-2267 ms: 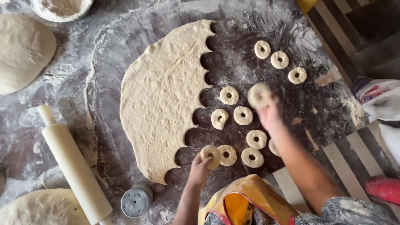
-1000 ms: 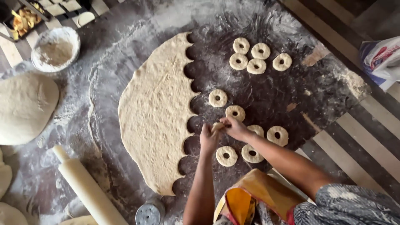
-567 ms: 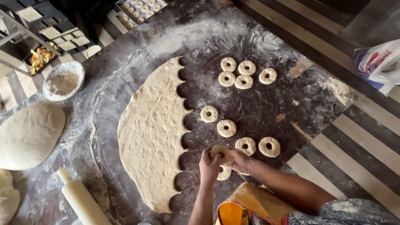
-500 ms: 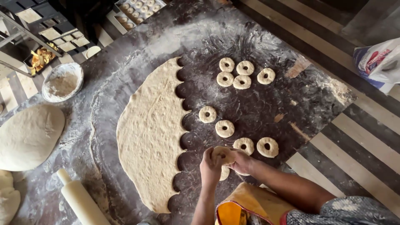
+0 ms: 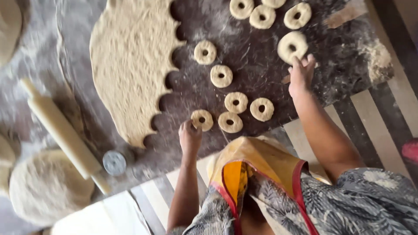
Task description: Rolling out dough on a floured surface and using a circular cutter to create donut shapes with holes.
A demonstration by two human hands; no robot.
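Item: dough rings on a floured dark work surface (image 5: pixel 261 48), head view.

Change noted: half a second earlier both hands were closed together on one ring near the body; now they are parted. The right hand (image 5: pixel 301 72) is stretched out, fingers loosely open, fingertips touching the near edge of a large dough ring (image 5: pixel 292 45) that lies flat on the surface. Nothing is clamped in it. The left hand (image 5: pixel 190 138) rests low, fingers relaxed and open, tips just beside a smaller ring (image 5: pixel 202 119) at the left end of the near row. Judged from this, the handled ring has been laid down beside the far group, and shaping of that piece reads as finished.

Location of the placed ring: upper right of the surface, just below a cluster of three rings (image 5: pixel 262 16) at the top edge, well apart from the near row.

Orientation: the ring is round, lying flat with its hole upward, so no long axis can be told; it is slightly wider than its neighbours.

Also present: a rolled dough sheet (image 5: pixel 128 65) with a scalloped right edge, its long axis running away from the person; a rolling pin (image 5: pixel 65 135) lying diagonally at left; a round metal cutter (image 5: pixel 114 162) just beside the pin; a flat dough round (image 5: pixel 48 187) at lower left.
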